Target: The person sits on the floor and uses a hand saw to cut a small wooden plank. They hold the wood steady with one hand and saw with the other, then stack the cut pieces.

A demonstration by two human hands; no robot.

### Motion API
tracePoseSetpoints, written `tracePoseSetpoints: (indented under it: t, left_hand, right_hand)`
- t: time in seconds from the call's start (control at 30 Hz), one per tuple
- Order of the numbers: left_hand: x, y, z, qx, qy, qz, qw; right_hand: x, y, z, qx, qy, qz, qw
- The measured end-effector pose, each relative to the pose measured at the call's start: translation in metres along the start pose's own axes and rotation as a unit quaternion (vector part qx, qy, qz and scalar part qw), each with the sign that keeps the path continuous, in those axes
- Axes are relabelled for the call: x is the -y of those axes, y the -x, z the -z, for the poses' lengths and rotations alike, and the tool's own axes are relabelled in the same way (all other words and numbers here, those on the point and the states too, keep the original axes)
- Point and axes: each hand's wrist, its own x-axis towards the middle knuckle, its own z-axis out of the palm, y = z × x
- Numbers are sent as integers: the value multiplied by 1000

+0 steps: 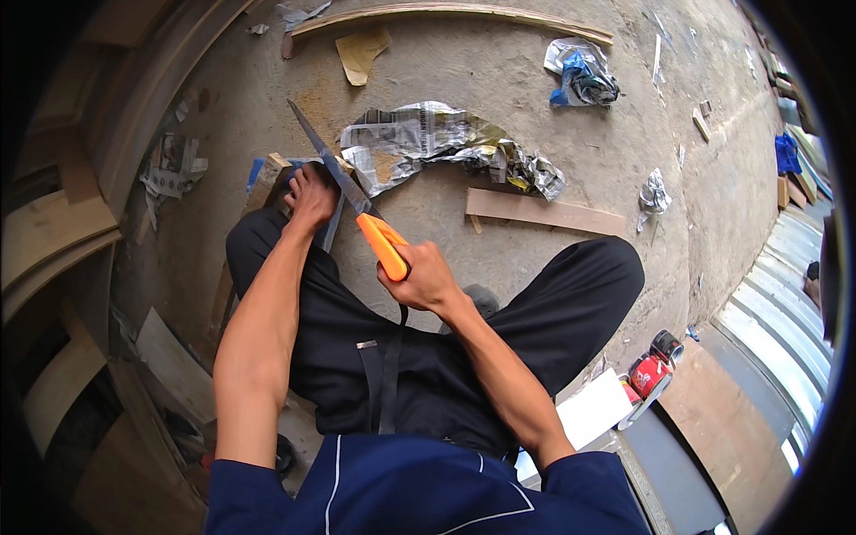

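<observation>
My right hand (424,278) is closed round the orange handle of a handsaw (332,163). Its blade slants away to the far left, passing just right of my left hand (312,193). That hand, its fingers curled, grips a piece of wood (347,164) whose pale end shows beside the blade; my fingers hide most of it. Whether the teeth touch the wood I cannot tell. Under and beside my left hand stand a wooden board (265,184) and a blue-edged piece, partly covered by my knee.
Crumpled newspaper (419,138) lies beyond the saw, with a flat board (544,212) to its right. A long wooden strip (455,11) crosses the far floor. Wooden frames (58,236) line the left side; red cans (648,373) stand at my lower right.
</observation>
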Motion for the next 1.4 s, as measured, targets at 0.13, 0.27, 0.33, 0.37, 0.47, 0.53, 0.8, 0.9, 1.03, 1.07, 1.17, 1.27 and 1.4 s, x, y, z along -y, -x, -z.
tracePoseSetpoints:
  t: [0.13, 0.27, 0.33, 0.37, 0.47, 0.53, 0.8, 0.9, 1.03, 1.07, 1.17, 1.27, 1.4]
  left_hand:
    - [-4, 6, 3, -11, -15, -26, 999]
    - [-1, 4, 0, -16, -29, -30, 999]
    - [-2, 3, 1, -17, -21, -22, 999]
    - [-1, 2, 1, -14, -12, -20, 1000]
    - [3, -1, -3, -25, -6, -23, 999]
    - [3, -3, -6, -35, -11, -20, 999]
    - [0, -2, 1, -33, 4, -6, 999]
    - [11, -6, -17, -24, -48, -56, 997]
    - [-1, -2, -5, -32, -16, -27, 999]
    - [-1, 0, -5, -28, -13, -22, 999]
    - [1, 2, -5, -20, -13, -24, 999]
    - [1, -2, -10, -56, -21, -9, 998]
    - [0, -4, -3, -45, 18, 4, 999]
  right_hand:
    - [0, -3, -1, -6, 24, -4, 1000]
    - [3, 0, 0, -4, 29, -16, 999]
    - [3, 8, 4, -3, 9, -14, 1000]
    - [3, 14, 9, -5, -9, -7, 1000]
    - [6, 12, 8, -5, 5, -10, 1000]
    - [13, 10, 7, 8, 22, -27, 999]
    - [18, 22, 21, 27, 36, -6, 999]
    - [23, -6, 12, 19, 66, -24, 997]
    - [26, -5, 12, 19, 32, -56, 998]
    - [25, 1, 13, 20, 14, -55, 998]
    - [27, 6, 16, 19, 15, -58, 998]
    - [26, -3, 16, 17, 19, -49, 998]
    - [29, 1, 22, 12, 15, -46, 999]
